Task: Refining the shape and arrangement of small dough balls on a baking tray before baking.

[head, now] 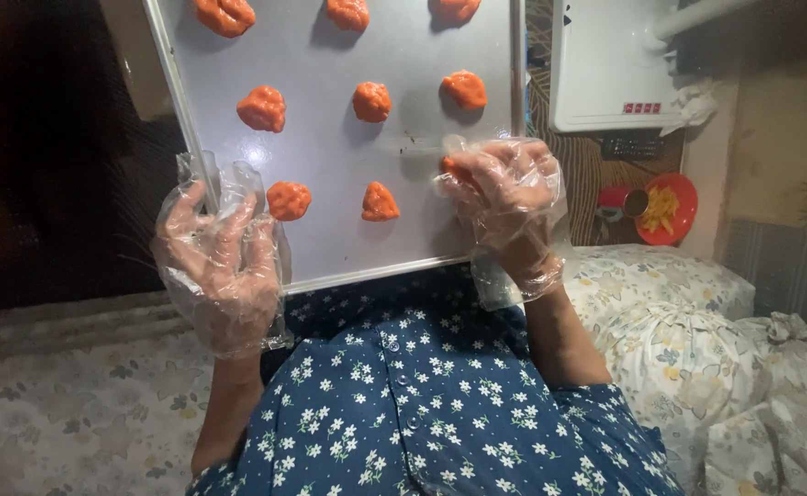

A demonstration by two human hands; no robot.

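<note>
A metal baking tray [330,165] lies in front of me with several orange dough lumps in rows, such as one lump [262,108] and another [379,203]. Both my hands wear clear plastic gloves. My left hand [220,262] rests at the tray's near left corner, fingers spread, holding nothing. My right hand [509,202] is at the tray's near right side, its fingers curled over an orange lump [452,168] that is mostly hidden under the glove.
A white appliance [605,64] stands past the tray's right edge. A red plate with yellow strips [665,209] and a small red cup sit beside it. Flowered cushions [688,340] lie to the right, a patterned mat [73,413] to the left.
</note>
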